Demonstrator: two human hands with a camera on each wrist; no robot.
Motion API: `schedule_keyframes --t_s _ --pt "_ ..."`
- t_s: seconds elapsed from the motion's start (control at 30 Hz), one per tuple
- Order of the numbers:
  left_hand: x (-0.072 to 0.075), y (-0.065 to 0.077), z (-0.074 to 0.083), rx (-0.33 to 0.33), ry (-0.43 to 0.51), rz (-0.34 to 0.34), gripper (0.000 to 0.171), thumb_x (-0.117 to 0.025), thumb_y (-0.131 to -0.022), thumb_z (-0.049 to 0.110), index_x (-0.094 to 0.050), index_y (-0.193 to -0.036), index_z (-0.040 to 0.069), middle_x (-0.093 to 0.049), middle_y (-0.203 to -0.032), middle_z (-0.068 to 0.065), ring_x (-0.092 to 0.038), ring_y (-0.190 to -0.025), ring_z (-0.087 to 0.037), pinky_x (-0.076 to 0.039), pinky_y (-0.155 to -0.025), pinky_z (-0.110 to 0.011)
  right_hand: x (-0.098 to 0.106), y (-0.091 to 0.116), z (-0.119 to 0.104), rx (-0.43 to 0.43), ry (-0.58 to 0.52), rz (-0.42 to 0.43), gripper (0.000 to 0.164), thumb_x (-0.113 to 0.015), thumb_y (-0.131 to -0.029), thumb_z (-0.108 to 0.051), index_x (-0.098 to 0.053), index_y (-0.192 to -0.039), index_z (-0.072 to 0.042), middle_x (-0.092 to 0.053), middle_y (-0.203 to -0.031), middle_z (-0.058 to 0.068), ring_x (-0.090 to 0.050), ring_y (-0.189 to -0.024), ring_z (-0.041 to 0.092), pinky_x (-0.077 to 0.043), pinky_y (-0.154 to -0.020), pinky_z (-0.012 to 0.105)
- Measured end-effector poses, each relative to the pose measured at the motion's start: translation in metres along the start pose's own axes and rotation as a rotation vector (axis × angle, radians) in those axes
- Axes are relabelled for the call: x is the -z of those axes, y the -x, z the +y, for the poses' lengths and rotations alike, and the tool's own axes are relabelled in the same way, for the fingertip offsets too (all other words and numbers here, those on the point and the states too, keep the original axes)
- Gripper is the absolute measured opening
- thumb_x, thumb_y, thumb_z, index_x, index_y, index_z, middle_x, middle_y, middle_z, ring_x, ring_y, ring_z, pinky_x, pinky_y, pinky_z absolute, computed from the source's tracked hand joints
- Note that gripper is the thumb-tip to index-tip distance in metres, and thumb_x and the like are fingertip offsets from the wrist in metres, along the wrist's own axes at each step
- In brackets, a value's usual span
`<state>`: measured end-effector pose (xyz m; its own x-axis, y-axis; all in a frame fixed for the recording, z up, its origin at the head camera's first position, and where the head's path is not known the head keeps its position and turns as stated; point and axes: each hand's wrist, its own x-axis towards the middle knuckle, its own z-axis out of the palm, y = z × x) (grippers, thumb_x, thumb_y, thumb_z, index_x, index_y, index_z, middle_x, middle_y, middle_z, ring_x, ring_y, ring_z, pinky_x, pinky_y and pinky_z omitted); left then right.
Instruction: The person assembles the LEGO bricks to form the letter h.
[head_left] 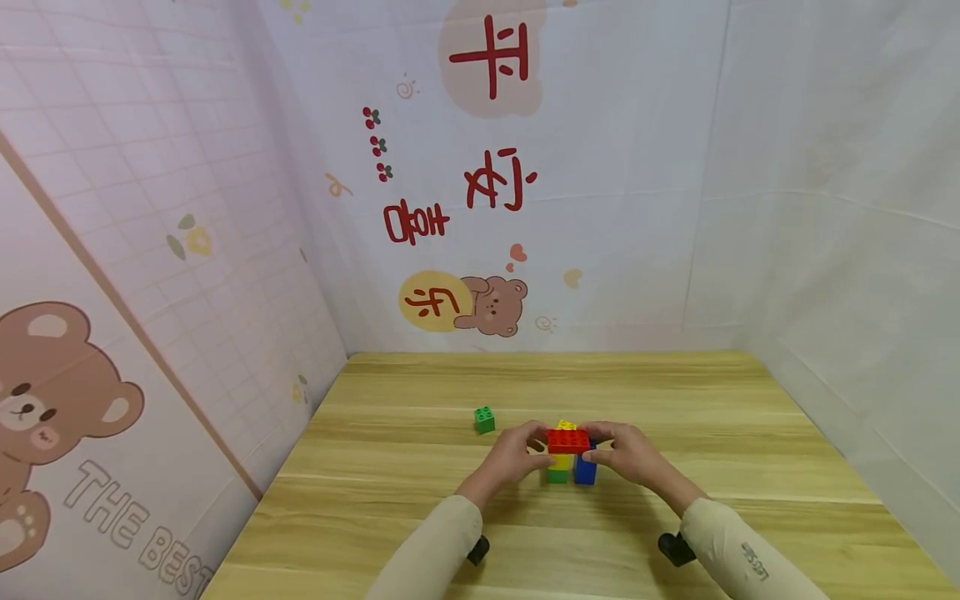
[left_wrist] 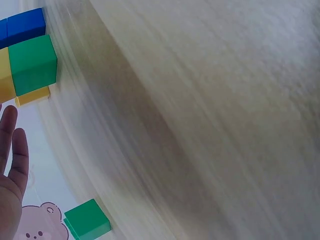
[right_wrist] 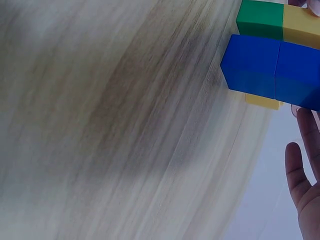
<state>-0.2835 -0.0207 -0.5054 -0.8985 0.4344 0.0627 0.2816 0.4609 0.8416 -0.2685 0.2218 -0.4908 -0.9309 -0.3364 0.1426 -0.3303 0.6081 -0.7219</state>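
Note:
A long red toy brick [head_left: 567, 441] lies across the tops of two short stacks in the head view. My left hand [head_left: 516, 454] pinches its left end with thumb and fingers, and my right hand [head_left: 624, 451] pinches the right end. Under the left end a yellow brick [head_left: 560, 462] sits on a green brick [head_left: 557, 477]. The right stack is two blue bricks [right_wrist: 252, 65], one on the other, with a gap between the stacks. Behind them shows another yellow brick [head_left: 567, 425]. The wrist views cut off the red brick and most of each hand.
A loose green brick [head_left: 484, 420] stands on the wooden table [head_left: 390, 467], to the left and farther back. White printed cloth [head_left: 615, 250] rises behind the table and along both sides. Black pieces [head_left: 677, 549] show beside both sleeves.

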Motion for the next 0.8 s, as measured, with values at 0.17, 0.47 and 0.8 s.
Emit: schedule_keyframes --t_s 0.17,0.47,0.8 --pt "0.0008 0.0014 -0.0001 0.002 -0.021 0.004 0.057 -0.077 -0.089 0.023 -0.055 -0.14 0.013 -0.066 -0.117 0.002 -0.063 -0.108 -0.024 -0.053 -0.089 -0.037 -0.0005 -0.0001 0.0022 0.007 0.013 0.002 0.045 -0.076 -0.089 -0.022 -0.066 -0.129 -0.006 -0.071 -0.112 0.004 -0.064 -0.104 0.025 -0.049 -0.089 0.055" --pt "0.0033 0.0046 0.0026 0.006 -0.003 0.005 0.039 -0.069 -0.094 0.037 -0.066 -0.13 0.024 -0.066 -0.118 0.012 -0.06 -0.105 -0.014 -0.052 -0.087 -0.037 -0.0017 -0.0005 0.0001 0.027 0.002 0.006 0.046 -0.077 -0.088 -0.027 -0.066 -0.128 -0.006 -0.069 -0.115 0.002 -0.063 -0.102 0.022 -0.05 -0.087 0.054" --pt "0.0051 0.0046 0.0034 0.004 -0.01 -0.013 0.038 -0.068 -0.094 0.037 -0.067 -0.13 0.022 -0.066 -0.118 0.013 -0.06 -0.107 -0.012 -0.05 -0.089 -0.034 -0.0047 -0.0007 -0.001 0.013 0.004 0.036 0.042 -0.076 -0.089 -0.028 -0.069 -0.124 -0.006 -0.07 -0.115 0.004 -0.063 -0.102 0.024 -0.049 -0.088 0.052"
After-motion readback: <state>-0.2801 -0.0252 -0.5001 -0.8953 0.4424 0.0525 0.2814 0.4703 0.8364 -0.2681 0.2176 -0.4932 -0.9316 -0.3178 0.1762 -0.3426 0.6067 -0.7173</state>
